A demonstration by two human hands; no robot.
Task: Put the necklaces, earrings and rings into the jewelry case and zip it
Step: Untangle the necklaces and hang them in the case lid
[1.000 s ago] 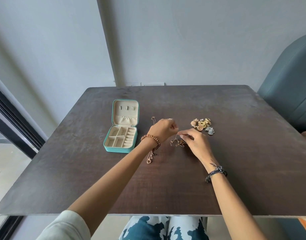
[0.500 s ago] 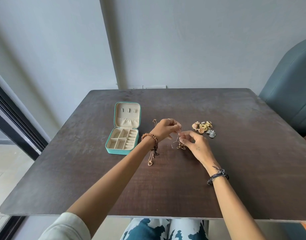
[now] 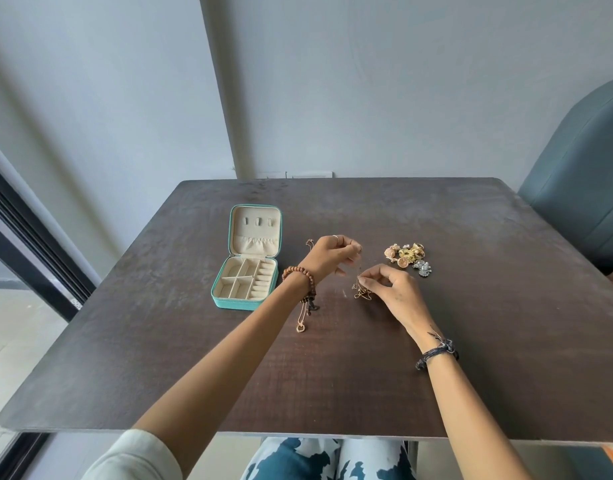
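Grey walls back a dark wooden table (image 3: pixel 194 341), and left of centre the teal jewelry case (image 3: pixel 246 271) lies unzipped, lid up, compartments bare. Just right of it a gold pendant necklace (image 3: pixel 300 323) trails from under the left wrist. The left hand (image 3: pixel 327 256) and right hand (image 3: pixel 389 289) each pinch a thin chain (image 3: pixel 360 289), its tangle heaped under the right fingertips. Earrings and rings (image 3: pixel 407 258) cluster further right. With the case to the left, the left hand looks nearer for the drop
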